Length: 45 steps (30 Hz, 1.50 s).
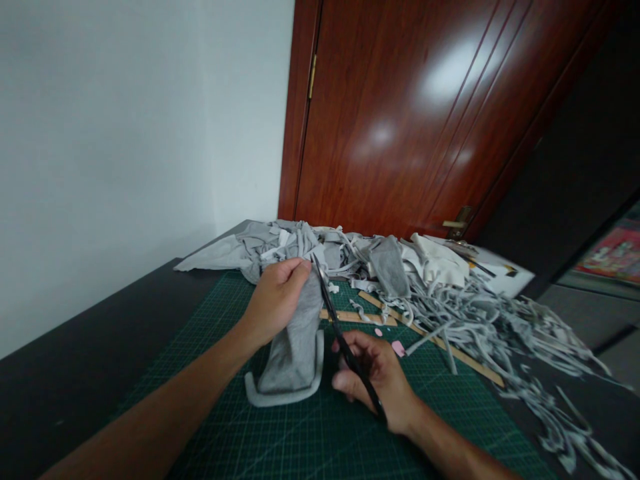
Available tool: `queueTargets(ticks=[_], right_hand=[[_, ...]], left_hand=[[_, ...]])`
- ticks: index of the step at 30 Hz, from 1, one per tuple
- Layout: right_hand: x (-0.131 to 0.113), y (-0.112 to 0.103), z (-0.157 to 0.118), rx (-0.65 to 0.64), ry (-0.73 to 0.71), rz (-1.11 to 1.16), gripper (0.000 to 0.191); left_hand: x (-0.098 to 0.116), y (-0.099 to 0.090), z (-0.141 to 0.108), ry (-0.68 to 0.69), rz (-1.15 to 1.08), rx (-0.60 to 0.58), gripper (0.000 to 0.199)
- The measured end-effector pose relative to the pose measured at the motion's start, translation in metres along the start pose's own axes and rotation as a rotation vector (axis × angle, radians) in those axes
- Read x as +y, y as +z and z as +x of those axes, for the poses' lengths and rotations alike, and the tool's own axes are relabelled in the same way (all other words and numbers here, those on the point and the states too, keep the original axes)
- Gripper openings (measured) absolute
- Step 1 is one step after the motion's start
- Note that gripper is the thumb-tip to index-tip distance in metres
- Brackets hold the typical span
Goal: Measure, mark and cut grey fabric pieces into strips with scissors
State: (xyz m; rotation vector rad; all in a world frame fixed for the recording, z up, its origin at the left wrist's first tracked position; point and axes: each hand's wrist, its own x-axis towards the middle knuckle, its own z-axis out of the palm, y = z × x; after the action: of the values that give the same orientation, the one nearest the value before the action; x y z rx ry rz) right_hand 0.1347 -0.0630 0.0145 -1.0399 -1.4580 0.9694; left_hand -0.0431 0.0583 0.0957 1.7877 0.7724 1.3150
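My left hand (280,293) pinches the upper end of a grey fabric piece (293,353), which hangs down toward the green cutting mat (210,393). Around the lower end and right side of that piece runs a narrow grey fabric strip (285,400), bent at the corners. Black-handled scissors (337,330) are gripped in my right hand (377,380), their blades pointing up and away. The blade tips are beside my left fingertips at the fabric's top edge; whether they touch the cloth I cannot tell.
Crumpled grey fabric (250,247) lies along the back. A tangled heap of grey strips (480,320) covers the right side. Wooden rulers (465,360) and pink scraps (398,348) lie on the mat. Behind the table stand a white wall (125,133) and a brown door (390,120).
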Motion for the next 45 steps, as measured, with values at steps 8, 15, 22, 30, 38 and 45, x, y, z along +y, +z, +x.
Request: queueTargets(ticks=[8, 15, 22, 30, 38, 45], right_hand=[[-0.002, 0.002, 0.001, -0.019, 0.026, 0.034, 0.055], [0.0, 0.003, 0.001, -0.003, 0.06, 0.036, 0.053], [0.003, 0.002, 0.001, 0.011, 0.079, 0.046, 0.052], [-0.002, 0.003, 0.005, 0.076, 0.104, 0.036, 0.051], [-0.022, -0.019, 0.017, 0.345, 0.002, 0.092, 0.051], [-0.03, -0.025, 0.018, 0.346, -0.069, 0.142, 0.054]], left_hand=[[0.0, -0.001, 0.001, 0.031, 0.05, 0.003, 0.041], [-0.001, -0.002, 0.001, 0.041, 0.054, -0.001, 0.04], [0.0, -0.001, 0.001, 0.052, 0.06, 0.001, 0.041], [-0.006, -0.002, 0.003, 0.058, 0.045, -0.035, 0.042], [0.001, 0.008, -0.011, 0.058, 0.075, -0.438, 0.047], [-0.003, 0.023, -0.021, 0.084, 0.132, -0.659, 0.049]])
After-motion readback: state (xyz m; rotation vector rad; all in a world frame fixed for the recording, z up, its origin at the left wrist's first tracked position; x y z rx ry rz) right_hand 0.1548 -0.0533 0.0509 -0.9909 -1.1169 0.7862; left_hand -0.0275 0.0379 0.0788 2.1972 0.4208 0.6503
